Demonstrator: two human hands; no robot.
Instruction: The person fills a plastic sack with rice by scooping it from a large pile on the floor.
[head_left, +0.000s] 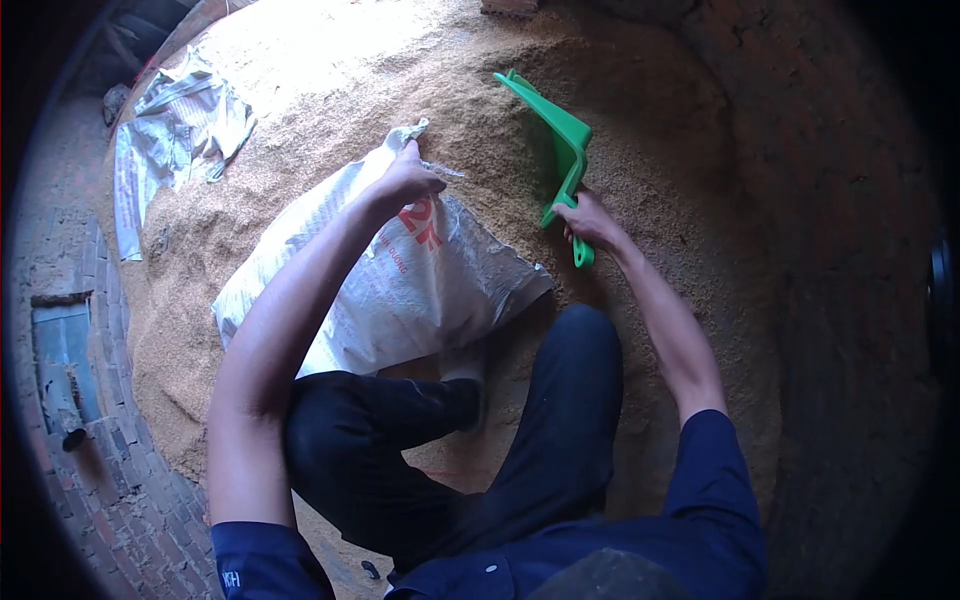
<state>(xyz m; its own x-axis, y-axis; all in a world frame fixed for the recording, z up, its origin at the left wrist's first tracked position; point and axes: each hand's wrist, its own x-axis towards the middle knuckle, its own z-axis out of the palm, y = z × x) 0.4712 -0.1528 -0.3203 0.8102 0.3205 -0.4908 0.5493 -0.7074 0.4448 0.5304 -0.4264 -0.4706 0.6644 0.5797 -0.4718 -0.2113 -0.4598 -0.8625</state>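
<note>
A white woven sack [370, 290] with red lettering lies across the pile of grain-like material [440, 60], in front of the knees. At the sack's upper edge my left hand [408, 178] is closed on the fabric, with a corner of it sticking up past the fingers. My right hand [590, 218] is wrapped round the handle of a green plastic scoop [568, 130], to the right of the sack. The scoop's blade points up and to the left, close over the pile. What lies inside the sack is hidden.
Another crumpled white sack [180, 140] lies on the pile at the upper left. Brick surfaces [130, 500] border the pile at left and right. A bluish panel [66, 350] is set in the left brickwork. My bent legs are close below the white sack.
</note>
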